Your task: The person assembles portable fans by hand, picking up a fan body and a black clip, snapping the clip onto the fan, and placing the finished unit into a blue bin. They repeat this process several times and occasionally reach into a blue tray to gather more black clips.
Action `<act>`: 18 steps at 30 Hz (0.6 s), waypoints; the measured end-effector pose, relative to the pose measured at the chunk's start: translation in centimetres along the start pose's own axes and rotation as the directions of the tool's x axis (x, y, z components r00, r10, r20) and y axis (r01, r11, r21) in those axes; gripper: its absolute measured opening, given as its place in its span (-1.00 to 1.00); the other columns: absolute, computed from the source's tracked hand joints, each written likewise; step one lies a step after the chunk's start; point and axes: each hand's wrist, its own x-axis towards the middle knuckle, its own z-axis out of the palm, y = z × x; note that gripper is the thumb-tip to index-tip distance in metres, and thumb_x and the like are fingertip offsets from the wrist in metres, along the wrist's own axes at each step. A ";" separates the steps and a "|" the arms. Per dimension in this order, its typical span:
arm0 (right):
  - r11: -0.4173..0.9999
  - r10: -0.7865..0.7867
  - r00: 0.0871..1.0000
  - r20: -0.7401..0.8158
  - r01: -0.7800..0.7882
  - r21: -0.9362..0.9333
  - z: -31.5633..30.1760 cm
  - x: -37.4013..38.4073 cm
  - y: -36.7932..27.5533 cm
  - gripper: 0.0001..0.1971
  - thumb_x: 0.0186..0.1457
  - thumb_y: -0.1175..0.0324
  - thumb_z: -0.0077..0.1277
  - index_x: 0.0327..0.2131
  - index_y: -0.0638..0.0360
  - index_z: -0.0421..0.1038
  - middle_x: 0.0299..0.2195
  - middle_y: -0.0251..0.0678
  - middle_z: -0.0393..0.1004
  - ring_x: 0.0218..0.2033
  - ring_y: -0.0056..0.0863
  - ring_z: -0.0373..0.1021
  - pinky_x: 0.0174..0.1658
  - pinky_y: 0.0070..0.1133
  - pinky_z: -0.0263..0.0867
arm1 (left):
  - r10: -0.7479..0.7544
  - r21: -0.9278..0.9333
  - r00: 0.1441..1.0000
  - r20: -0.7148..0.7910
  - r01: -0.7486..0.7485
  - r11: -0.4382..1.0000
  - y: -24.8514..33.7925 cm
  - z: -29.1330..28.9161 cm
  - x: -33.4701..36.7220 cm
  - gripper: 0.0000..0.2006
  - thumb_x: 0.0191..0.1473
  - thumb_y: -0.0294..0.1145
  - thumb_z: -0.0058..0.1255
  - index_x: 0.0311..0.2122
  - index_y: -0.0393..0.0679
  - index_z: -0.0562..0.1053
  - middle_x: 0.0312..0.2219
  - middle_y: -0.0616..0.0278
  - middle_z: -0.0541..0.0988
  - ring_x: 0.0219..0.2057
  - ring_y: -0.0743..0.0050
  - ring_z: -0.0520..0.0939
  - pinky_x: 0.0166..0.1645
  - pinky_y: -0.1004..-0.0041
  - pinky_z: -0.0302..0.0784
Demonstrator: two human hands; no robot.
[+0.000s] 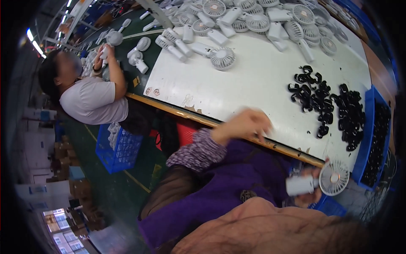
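Note:
My right hand (312,195) grips a white hand-held fan (321,181) by its handle, the round grille pointing right, just below the table's near edge. My left hand (245,123) is blurred with motion. It hovers over the wooden front edge of the white table (253,80), with fingers curled downward; I cannot make out anything in it. A heap of black curved plastic parts (323,99) lies on the table beyond my left hand, to the right.
Many white fans (237,21) are piled at the far end of the table. A blue bin (367,139) of black parts sits at the right edge. A co-worker in a white shirt (93,99) handles a fan at left, beside a blue floor crate (116,148).

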 end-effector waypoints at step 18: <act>0.121 0.026 0.570 -0.821 -0.817 -0.563 -39.6 -7.4 12.4 -0.49 -0.01 0.17 0.05 -0.07 0.39 0.35 -0.08 -0.03 0.39 -0.13 -0.19 0.35 -0.06 -0.38 0.25 | 0.121 0.028 0.417 -0.901 -0.223 0.974 0.0 -27.9 1.1 -0.60 -0.17 -0.23 0.09 -0.32 -0.40 0.42 -0.46 0.16 0.51 -0.53 0.42 0.54 -0.62 0.42 0.43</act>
